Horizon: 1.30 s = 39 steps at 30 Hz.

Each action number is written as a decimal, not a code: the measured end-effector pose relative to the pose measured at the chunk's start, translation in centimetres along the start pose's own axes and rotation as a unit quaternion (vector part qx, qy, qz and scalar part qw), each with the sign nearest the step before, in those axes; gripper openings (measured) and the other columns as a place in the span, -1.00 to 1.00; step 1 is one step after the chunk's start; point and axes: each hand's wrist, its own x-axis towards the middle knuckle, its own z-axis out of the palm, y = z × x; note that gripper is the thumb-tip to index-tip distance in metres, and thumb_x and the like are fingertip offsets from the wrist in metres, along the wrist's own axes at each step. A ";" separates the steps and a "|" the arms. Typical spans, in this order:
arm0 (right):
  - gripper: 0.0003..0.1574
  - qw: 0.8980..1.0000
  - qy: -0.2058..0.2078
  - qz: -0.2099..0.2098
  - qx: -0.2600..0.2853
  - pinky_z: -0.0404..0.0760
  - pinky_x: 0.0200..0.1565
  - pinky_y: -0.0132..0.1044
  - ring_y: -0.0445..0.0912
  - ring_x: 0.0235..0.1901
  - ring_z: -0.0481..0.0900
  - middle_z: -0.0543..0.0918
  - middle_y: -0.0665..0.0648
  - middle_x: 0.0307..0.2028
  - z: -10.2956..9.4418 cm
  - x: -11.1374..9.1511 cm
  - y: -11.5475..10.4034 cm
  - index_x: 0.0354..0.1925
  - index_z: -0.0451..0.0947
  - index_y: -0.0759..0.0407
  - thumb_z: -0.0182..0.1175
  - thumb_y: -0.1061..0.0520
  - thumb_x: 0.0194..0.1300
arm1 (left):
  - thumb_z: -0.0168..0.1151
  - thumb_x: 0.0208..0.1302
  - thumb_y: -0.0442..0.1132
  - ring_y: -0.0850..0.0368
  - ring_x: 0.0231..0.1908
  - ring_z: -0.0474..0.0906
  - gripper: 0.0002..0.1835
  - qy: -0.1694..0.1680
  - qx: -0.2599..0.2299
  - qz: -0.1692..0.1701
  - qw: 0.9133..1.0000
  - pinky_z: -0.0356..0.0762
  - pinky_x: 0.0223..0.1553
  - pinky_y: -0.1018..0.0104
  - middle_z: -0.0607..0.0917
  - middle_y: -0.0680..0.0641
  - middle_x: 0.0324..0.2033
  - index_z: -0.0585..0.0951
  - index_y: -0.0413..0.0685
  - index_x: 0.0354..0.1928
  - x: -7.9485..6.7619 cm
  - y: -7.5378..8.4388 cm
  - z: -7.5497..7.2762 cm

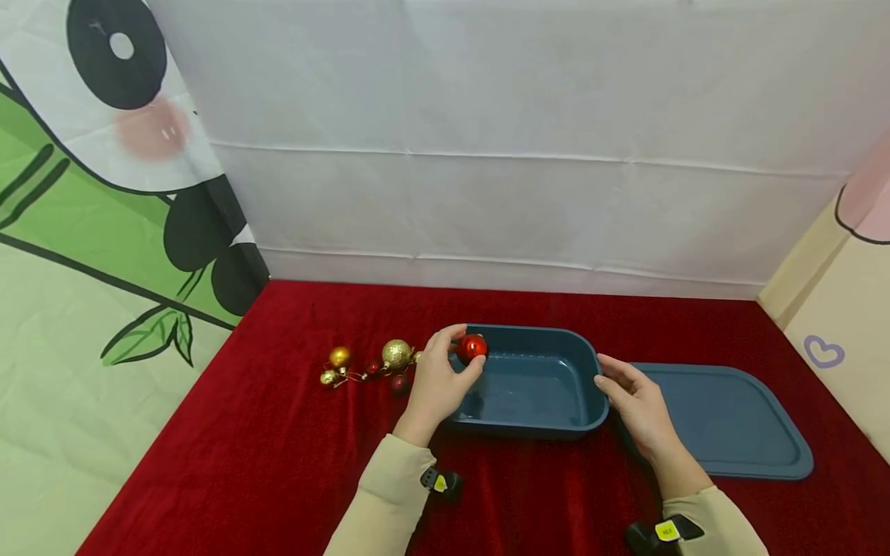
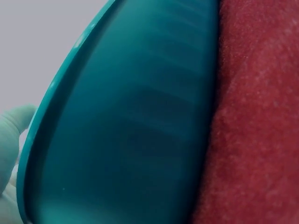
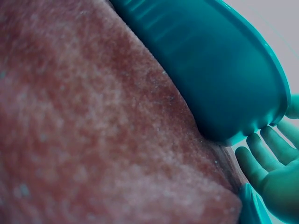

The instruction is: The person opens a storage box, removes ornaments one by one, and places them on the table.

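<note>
My left hand (image 1: 436, 386) pinches a shiny red bauble (image 1: 473, 347) between thumb and fingers, over the left end of a blue rectangular box (image 1: 545, 390). The inside of that box shows bare in the head view. At the opposite end my right hand (image 1: 641, 409) grips the rim, thumb at the top edge and fingers along the outer wall. The right wrist view shows those fingers (image 3: 268, 151) against the box's end wall. From the left wrist, the box side (image 2: 126, 116) fills much of the picture, with part of the left hand (image 2: 9, 140) behind its rim.
Left of the box lie more baubles: a glittery gold one (image 1: 397, 354), a smooth gold one (image 1: 339, 357), a dark red one (image 1: 399, 384) and several small ones. A flat blue lid (image 1: 723, 421) rests on the red cloth (image 1: 278, 463) at the right. White fabric (image 1: 445, 208) hangs behind.
</note>
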 end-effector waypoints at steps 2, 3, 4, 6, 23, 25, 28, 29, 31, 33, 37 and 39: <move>-0.34 1.000 0.001 0.001 0.003 0.50 -0.12 -0.52 -0.49 -0.10 0.45 0.46 0.20 0.18 0.0 0.0 -0.1 0.34 0.27 0.17 0.08 -0.05 0.38 | 0.34 0.13 -0.21 -0.05 -0.12 0.55 -0.46 0.003 -0.001 0.005 1.000 0.59 -0.15 0.11 0.57 -0.17 0.04 0.45 -0.19 0.16 0.1 -0.1 0.0; -0.35 1.000 0.002 0.002 0.005 0.50 -0.12 -0.52 -0.49 -0.10 0.45 0.45 0.23 0.19 -0.1 0.0 -0.1 0.34 0.28 0.16 0.08 -0.05 0.38 | 0.34 0.13 -0.21 -0.05 -0.12 0.56 -0.46 0.006 -0.002 0.008 1.000 0.59 -0.16 0.10 0.57 -0.18 0.03 0.45 -0.20 0.15 0.2 -0.1 0.0; -0.35 1.000 0.002 0.003 0.006 0.50 -0.13 -0.52 -0.49 -0.10 0.44 0.45 0.24 0.19 -0.1 0.0 -0.1 0.34 0.28 0.16 0.08 -0.04 0.38 | 0.35 0.13 -0.22 -0.06 -0.13 0.57 -0.46 0.009 -0.004 0.010 1.000 0.60 -0.16 0.10 0.58 -0.19 0.03 0.45 -0.19 0.15 0.2 -0.2 0.0; -0.35 1.000 0.002 0.004 0.013 0.50 -0.13 -0.52 -0.49 -0.11 0.45 0.44 0.27 0.20 0.0 0.1 -0.2 0.34 0.28 0.17 0.08 -0.03 0.38 | 0.35 0.12 -0.22 -0.06 -0.14 0.57 -0.46 0.015 -0.006 0.012 1.000 0.61 -0.17 0.08 0.58 -0.19 0.01 0.45 -0.18 0.15 0.3 -0.3 -0.1; -0.36 1.000 0.000 0.002 0.027 0.51 -0.14 -0.53 -0.50 -0.11 0.46 0.42 0.32 0.22 0.1 0.1 -0.1 0.34 0.27 0.20 0.09 0.00 0.38 | 0.36 0.11 -0.26 -0.11 -0.10 0.54 -0.46 0.050 -0.068 -0.033 0.996 0.57 -0.14 -0.07 0.58 -0.17 0.06 0.45 -0.15 0.15 -0.3 -1.0 -2.4; -0.36 1.000 -0.001 0.003 0.028 0.51 -0.13 -0.53 -0.50 -0.11 0.46 0.41 0.33 0.23 0.1 0.1 -0.1 0.34 0.27 0.20 0.09 0.00 0.38 | 0.36 0.11 -0.27 -0.12 -0.09 0.54 -0.46 0.051 -0.071 -0.034 0.996 0.57 -0.12 -0.08 0.57 -0.18 0.06 0.44 -0.15 0.15 -0.4 -1.1 -2.7; -0.36 1.000 -0.001 0.003 0.029 0.52 -0.14 -0.53 -0.50 -0.11 0.46 0.40 0.33 0.24 0.1 0.1 -0.1 0.34 0.27 0.20 0.08 0.01 0.38 | 0.36 0.11 -0.26 -0.09 -0.09 0.54 -0.46 0.057 -0.069 -0.037 0.995 0.57 -0.10 -0.06 0.57 -0.17 0.06 0.44 -0.14 0.16 -0.5 -1.3 -3.0; -0.36 1.000 -0.002 0.002 0.030 0.52 -0.14 -0.53 -0.50 -0.11 0.46 0.40 0.33 0.23 0.2 0.0 -0.1 0.34 0.27 0.21 0.08 0.01 0.38 | 0.36 0.11 -0.26 -0.07 -0.09 0.54 -0.45 0.061 -0.065 -0.037 0.995 0.58 -0.10 -0.04 0.57 -0.16 0.06 0.44 -0.13 0.16 -0.6 -1.3 -3.1; -0.36 1.000 -0.002 0.001 0.031 0.52 -0.14 -0.53 -0.50 -0.12 0.47 0.41 0.34 0.23 0.2 0.0 -0.1 0.34 0.27 0.21 0.08 0.02 0.38 | 0.37 0.11 -0.26 -0.04 -0.11 0.55 -0.45 0.071 -0.058 -0.037 0.995 0.59 -0.11 -0.01 0.57 -0.15 0.06 0.45 -0.12 0.16 -0.6 -1.6 -3.3; -0.36 0.999 -0.003 -0.001 0.032 0.53 -0.14 -0.53 -0.49 -0.12 0.47 0.41 0.34 0.23 0.2 0.0 -0.1 0.34 0.27 0.22 0.08 0.02 0.38 | 0.37 0.10 -0.26 -0.03 -0.12 0.56 -0.46 0.082 -0.052 -0.035 0.995 0.60 -0.14 0.01 0.59 -0.14 0.04 0.45 -0.12 0.15 -0.6 -1.8 -3.5; -0.36 1.000 -0.003 0.001 0.029 0.53 -0.14 -0.52 -0.49 -0.12 0.47 0.41 0.32 0.23 0.2 0.0 -0.1 0.34 0.26 0.20 0.08 0.01 0.39 | 0.37 0.10 -0.25 -0.03 -0.14 0.58 -0.47 0.100 -0.047 -0.033 0.993 0.60 -0.19 0.04 0.61 -0.15 0.02 0.46 -0.13 0.14 -0.6 -2.0 -4.0; -0.36 1.000 -0.002 0.003 0.025 0.53 -0.14 -0.52 -0.49 -0.11 0.47 0.41 0.31 0.23 0.1 0.0 -0.1 0.34 0.26 0.19 0.08 0.00 0.39 | 0.37 0.10 -0.26 -0.04 -0.15 0.58 -0.48 0.107 -0.050 -0.036 0.992 0.61 -0.20 0.07 0.62 -0.16 0.01 0.47 -0.13 0.13 -0.5 -2.1 -4.4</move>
